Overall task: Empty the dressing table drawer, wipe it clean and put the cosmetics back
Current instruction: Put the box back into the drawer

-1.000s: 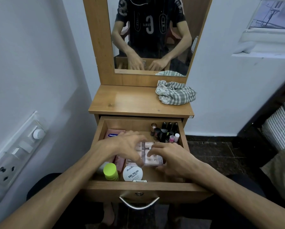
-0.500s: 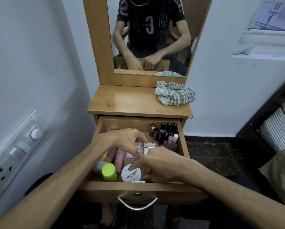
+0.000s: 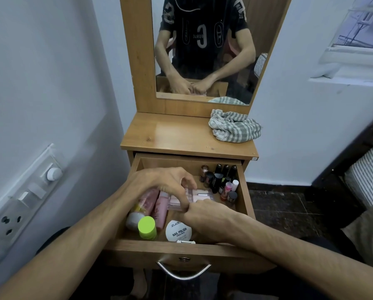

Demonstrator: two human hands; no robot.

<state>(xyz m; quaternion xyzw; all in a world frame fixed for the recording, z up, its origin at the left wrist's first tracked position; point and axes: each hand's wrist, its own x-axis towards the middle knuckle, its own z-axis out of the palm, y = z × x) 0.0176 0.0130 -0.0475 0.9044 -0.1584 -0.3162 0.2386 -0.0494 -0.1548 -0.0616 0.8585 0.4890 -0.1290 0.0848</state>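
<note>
Over the drawer's (image 3: 245,191) middle, both hands meet on a pale pink box (image 3: 199,194). Left hand (image 3: 159,182) fingers curl narrowly over its top; right hand (image 3: 207,215) pinches its near edge.

We are closing our left hand (image 3: 159,182) and right hand (image 3: 205,215) together at frame centre, seemingly gripping the pale pink box (image 3: 199,194).

Wooden dressing table top (image 3: 172,135); crumpled checked cloth (image 3: 235,128) at right
</note>
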